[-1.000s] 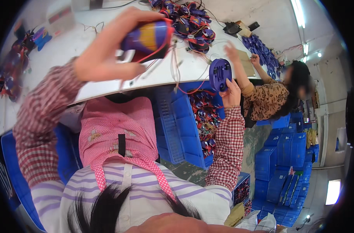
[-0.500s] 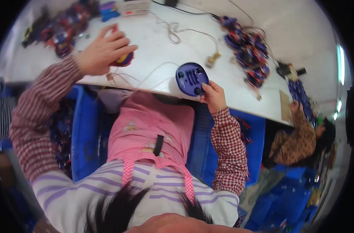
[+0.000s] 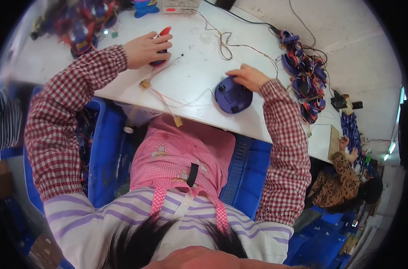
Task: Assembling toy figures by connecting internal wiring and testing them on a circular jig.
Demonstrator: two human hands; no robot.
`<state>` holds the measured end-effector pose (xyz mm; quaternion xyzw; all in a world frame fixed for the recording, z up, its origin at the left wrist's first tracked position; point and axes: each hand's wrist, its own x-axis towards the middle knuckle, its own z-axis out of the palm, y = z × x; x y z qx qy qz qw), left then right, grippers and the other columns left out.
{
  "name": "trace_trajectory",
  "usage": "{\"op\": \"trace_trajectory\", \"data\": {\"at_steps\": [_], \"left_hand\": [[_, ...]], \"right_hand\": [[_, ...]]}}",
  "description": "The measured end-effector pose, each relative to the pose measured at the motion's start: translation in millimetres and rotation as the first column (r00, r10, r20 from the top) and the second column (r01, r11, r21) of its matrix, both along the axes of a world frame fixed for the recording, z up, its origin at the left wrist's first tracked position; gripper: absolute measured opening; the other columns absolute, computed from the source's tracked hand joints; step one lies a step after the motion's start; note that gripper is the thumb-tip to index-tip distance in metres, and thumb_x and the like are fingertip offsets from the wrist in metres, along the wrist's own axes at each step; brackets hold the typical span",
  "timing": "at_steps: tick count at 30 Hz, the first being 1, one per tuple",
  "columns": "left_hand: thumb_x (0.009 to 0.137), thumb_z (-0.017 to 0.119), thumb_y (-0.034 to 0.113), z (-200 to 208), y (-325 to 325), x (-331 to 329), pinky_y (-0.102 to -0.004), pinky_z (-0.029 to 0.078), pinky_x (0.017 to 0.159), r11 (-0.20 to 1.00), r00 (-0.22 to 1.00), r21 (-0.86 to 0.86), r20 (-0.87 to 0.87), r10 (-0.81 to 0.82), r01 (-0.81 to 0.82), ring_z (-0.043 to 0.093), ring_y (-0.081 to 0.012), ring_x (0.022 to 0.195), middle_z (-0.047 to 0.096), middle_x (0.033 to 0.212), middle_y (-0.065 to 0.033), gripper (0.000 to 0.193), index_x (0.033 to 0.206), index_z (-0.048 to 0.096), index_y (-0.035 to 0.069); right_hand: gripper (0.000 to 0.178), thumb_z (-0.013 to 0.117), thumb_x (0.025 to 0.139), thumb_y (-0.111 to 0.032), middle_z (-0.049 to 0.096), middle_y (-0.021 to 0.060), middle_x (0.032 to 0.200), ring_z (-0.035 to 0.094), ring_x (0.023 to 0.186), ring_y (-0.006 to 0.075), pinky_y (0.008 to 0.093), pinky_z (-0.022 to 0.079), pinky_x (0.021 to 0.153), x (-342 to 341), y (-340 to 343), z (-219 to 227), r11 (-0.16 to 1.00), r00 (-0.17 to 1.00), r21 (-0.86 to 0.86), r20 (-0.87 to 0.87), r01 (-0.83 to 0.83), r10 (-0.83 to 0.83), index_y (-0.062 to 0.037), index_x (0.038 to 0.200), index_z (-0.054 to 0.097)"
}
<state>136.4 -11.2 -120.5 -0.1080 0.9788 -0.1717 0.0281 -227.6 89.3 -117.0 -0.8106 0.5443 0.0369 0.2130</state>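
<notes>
My left hand curls over a small plastic part with a red tip, mostly hidden under the fingers. Thin wires with small tan connectors trail beside it toward the table's front edge. On the right, my right hand grips the far rim of a purple round plastic base. Dark fittings show on the base, low over the white table or resting on it; I cannot tell which.
Several purple wired assemblies lie heaped at the table's right, more at the far left. A cable crosses the white table. Blue bins stand below the front edge. A co-worker sits at far right.
My right hand has shifted from the base's near-right side to its far rim, and the base has turned. The left hand stays on its part. The whole view has shifted.
</notes>
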Motion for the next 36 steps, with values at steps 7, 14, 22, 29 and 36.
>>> {"op": "trace_trajectory", "data": {"at_steps": [7, 14, 22, 29, 36], "left_hand": [[0.070, 0.063, 0.000, 13.5, 8.7, -5.5, -0.0365, 0.030, 0.104, 0.997, 0.988, -0.065, -0.150, -0.038, 0.029, 0.032, -0.0247, 0.128, 0.042, 0.125, -0.0104, 0.049, 0.117, 0.051, 0.011], [0.084, 0.057, 0.010, 11.2, 70.1, -57.6, -0.0302, 0.049, 0.073, 0.760, 0.744, 0.644, -0.463, 0.482, -0.091, 0.055, -0.0205, 0.086, 0.053, 0.111, -0.0102, 0.031, 0.114, 0.055, 0.005], [0.083, 0.057, 0.022, -41.7, 56.1, -165.9, -0.0313, 0.050, 0.065, 0.592, 0.731, 0.716, -0.169, 0.662, -0.370, 0.062, -0.0279, 0.073, 0.063, 0.082, -0.0151, 0.034, 0.110, 0.054, 0.002], [0.078, 0.056, 0.016, -47.7, 83.6, -157.7, -0.0359, 0.050, 0.063, 0.506, 0.622, 0.831, -0.273, 0.733, -0.231, 0.063, -0.0318, 0.065, 0.063, 0.069, -0.0156, 0.034, 0.109, 0.053, 0.001], [0.076, 0.054, 0.011, -49.4, 94.5, -158.9, -0.0365, 0.049, 0.057, 0.514, 0.533, 0.850, -0.381, 0.755, -0.120, 0.061, -0.0308, 0.057, 0.062, 0.064, -0.0147, 0.035, 0.110, 0.051, 0.002]], "right_hand": [[0.031, 0.059, 0.083, -0.011, 0.053, 0.0116, 0.100, 0.053, 0.089, 0.0252, 0.0319, 0.045, 0.079, 5.0, -2.6, -24.0, 0.909, 0.999, -0.416, 0.021, -0.027, 0.039, -0.0103, 0.114, 0.060], [0.040, 0.068, 0.078, -0.016, 0.049, 0.0101, 0.104, 0.048, 0.076, 0.0158, 0.0247, 0.044, 0.065, -27.0, 80.8, 8.2, 0.241, 0.800, -0.774, 0.505, 0.586, -0.323, -0.0004, 0.113, 0.055], [0.034, 0.073, 0.076, -0.021, 0.062, 0.0098, 0.081, 0.054, 0.063, 0.0139, 0.0241, 0.047, 0.058, -70.5, 57.0, -12.9, 0.569, 0.462, -0.005, 0.591, 0.822, -0.662, 0.0021, 0.097, 0.060], [0.018, 0.068, 0.082, -0.014, 0.064, 0.0072, 0.074, 0.053, 0.055, 0.0087, 0.0179, 0.046, 0.048, -1.5, 69.0, 16.9, 0.630, 0.152, 0.149, 0.904, 0.762, -0.399, -0.0006, 0.093, 0.063], [0.024, 0.075, 0.073, -0.010, 0.060, 0.0062, 0.080, 0.055, 0.061, 0.0123, 0.0213, 0.047, 0.052, 51.0, 73.5, -11.2, 0.623, 0.660, -0.419, 0.720, 0.661, -0.215, -0.0017, 0.091, 0.062]]}}
